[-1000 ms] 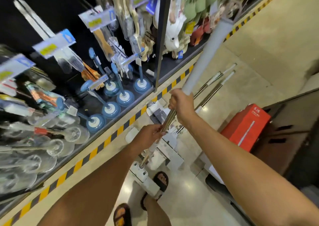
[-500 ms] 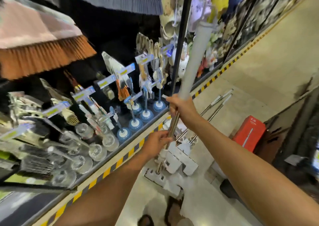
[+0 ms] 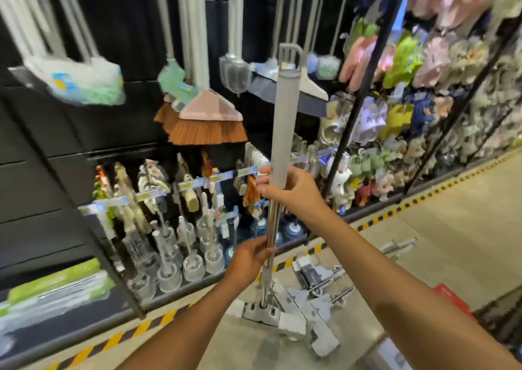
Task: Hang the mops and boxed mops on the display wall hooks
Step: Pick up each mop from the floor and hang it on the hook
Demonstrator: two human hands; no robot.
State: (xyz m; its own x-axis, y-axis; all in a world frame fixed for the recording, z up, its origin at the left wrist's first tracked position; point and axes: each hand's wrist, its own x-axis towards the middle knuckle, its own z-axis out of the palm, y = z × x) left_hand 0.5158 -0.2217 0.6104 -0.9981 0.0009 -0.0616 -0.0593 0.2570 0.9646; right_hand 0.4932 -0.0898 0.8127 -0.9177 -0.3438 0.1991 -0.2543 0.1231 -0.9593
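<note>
I hold a mop nearly upright in front of the black display wall. It has a grey foam grip, a loop at its top end and a shiny metal pole. My right hand grips the pole at the bottom of the foam grip. My left hand grips the metal pole lower down. The mop's white and grey head hangs just above the floor. More mops lie on the floor behind it. A red mop box lies at the right.
Brooms and dusters hang on the wall above. Toilet brushes in clear holders and plungers fill the low shelf. Slippers hang on the rack to the right. A yellow-black stripe marks the shelf base.
The mop has been lifted and turned more upright, and its head has left the floor. The view has tilted up toward the hanging brooms. Both hands keep their hold on the pole.
</note>
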